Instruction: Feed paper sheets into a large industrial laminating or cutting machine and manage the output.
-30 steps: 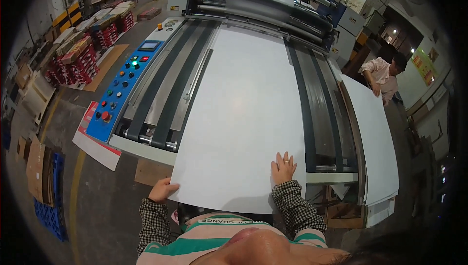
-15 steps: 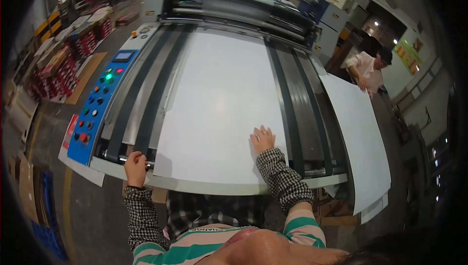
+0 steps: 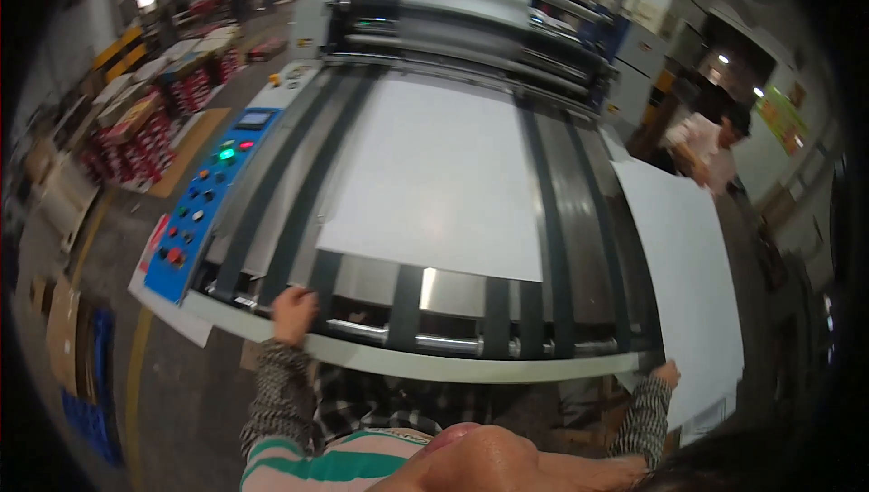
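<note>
A large white sheet (image 3: 434, 184) lies on the dark belts (image 3: 290, 211) of a roller machine, its near edge well back from the machine's pale front rail (image 3: 434, 367). My left hand (image 3: 294, 315) is closed in a loose fist above the left part of that rail; anything inside its fingers is hidden. Far to the right, my right hand (image 3: 668, 372) is at the near left edge of a stack of white sheets (image 3: 692, 284) beside the machine. Its fingers are mostly hidden, so whether they grip a sheet does not show.
A blue control panel (image 3: 208, 207) with lit buttons runs along the machine's left side. Rollers (image 3: 471, 48) span the far end. Beyond the sheet stack a co-worker (image 3: 706, 148) stands at the right. Stacked red and white goods (image 3: 136, 134) line the left floor.
The white sheet has moved away from me toward the rollers, baring the near belts. My right hand has left it and moved right to the sheet stack. My left hand stays near the rail.
</note>
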`<state>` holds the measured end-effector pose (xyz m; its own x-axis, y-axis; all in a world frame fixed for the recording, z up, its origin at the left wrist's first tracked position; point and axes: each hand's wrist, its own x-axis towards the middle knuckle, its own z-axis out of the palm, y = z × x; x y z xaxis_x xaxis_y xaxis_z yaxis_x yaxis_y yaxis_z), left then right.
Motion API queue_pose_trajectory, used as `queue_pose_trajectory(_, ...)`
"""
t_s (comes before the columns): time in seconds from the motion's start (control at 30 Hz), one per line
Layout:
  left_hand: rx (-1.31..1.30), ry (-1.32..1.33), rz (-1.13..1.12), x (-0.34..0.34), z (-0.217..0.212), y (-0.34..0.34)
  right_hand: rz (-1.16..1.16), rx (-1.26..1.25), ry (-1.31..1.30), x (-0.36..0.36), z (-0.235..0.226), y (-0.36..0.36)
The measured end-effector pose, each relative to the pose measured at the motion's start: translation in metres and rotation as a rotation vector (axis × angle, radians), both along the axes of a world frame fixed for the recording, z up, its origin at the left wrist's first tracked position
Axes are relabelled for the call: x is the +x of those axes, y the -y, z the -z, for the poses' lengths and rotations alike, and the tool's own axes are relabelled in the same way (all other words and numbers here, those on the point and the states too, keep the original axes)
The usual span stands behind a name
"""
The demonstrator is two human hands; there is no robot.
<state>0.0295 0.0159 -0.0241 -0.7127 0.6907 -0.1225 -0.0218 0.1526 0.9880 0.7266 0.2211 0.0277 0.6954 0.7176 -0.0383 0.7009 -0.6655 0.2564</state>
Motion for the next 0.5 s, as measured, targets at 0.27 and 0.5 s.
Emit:
queue_pose_trajectory(0.27,-0.008,-0.276,0.941,0.183,-0.034,-0.056,-1.257,0.624,-0.260,-0.188,0.130,-0.010)
queue_pose_trajectory(0.5,-0.158,-0.364,0.741,0.149,0.007,-0.021,-1.114,0.648,-1.411,-0.427,0.089,0.095)
